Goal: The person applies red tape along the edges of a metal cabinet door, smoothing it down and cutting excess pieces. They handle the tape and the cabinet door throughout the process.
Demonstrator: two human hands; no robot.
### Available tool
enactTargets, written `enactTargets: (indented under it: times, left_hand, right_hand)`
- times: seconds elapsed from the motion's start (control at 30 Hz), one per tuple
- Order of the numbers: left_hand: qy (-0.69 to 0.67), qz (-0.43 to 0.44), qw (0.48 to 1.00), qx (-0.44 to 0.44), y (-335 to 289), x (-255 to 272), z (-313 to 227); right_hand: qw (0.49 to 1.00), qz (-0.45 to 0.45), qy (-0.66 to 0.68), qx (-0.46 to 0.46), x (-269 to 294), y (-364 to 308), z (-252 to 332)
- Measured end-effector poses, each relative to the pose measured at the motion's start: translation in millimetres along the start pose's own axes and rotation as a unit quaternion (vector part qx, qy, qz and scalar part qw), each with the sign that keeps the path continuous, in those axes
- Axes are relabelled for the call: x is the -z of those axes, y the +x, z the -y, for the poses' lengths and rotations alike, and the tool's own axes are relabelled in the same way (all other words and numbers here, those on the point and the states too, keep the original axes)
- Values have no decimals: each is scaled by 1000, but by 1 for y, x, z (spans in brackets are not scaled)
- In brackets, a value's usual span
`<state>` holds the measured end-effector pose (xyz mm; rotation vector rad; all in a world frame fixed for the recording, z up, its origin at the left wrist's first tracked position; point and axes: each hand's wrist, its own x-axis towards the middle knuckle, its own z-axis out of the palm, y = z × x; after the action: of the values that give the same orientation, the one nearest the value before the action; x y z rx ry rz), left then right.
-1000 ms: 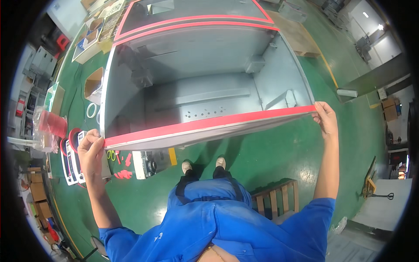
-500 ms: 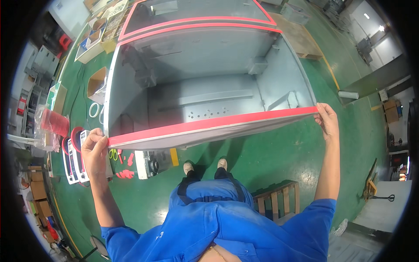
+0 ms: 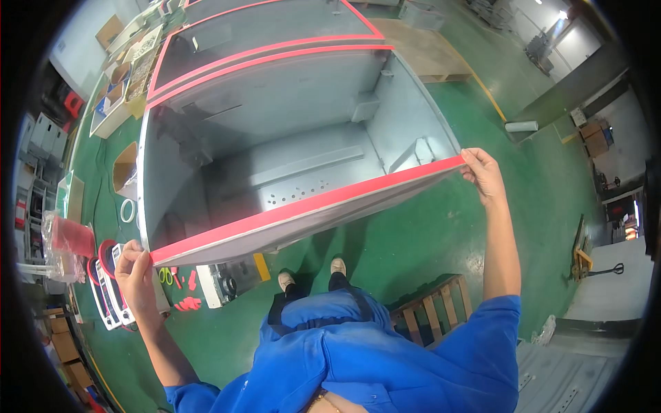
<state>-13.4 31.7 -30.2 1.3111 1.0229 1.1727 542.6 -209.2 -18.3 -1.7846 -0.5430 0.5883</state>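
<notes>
A large grey open metal cabinet (image 3: 303,141) lies before me, its inside facing up. A strip of red tape (image 3: 310,206) runs along its near edge. My left hand (image 3: 135,272) has thumb and fingers pinched on the strip's left end, at the cabinet's near left corner. At the near right corner my right hand (image 3: 484,175) pinches the other end. More red tape (image 3: 275,56) lines the far edge and the frame behind. Both hands are closed, and the strip between them looks straight.
Left on the green floor are green-handled scissors (image 3: 166,276), red tape scraps (image 3: 187,303), a grey-white device (image 3: 213,283), white-and-red machines (image 3: 110,289) and bagged red rolls (image 3: 72,237). Parts boxes (image 3: 110,120) stand far left. A wooden pallet (image 3: 434,313) lies near my right side.
The view has shifted and turned, so the cabinet appears further left and more slanted. Both hands still hold the tape's ends at the corners.
</notes>
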Motion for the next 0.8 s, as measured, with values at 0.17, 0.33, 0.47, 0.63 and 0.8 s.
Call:
enactTargets:
  times: [0.17,0.33,0.47,0.63,0.8]
  left_hand:
    - [7,-4,1000,-8,0,1,2]
    - [-6,-3,1000,-3,-1,0,0]
    - [-8,-8,1000,2,-1,-1,1]
    - [0,11,1000,11,0,3,0]
    - [-6,3,1000,0,-2,0,0]
  right_hand:
    - [1000,-2,-12,7,-1,-1,1]
    - [1000,7,-18,12,1,0,-2]
    - [998,-29,-31,54,-2,-2,-1]
    - [959,-150,-52,233,-14,-7,-6]
    - [898,-159,-203,356,-41,-32,9]
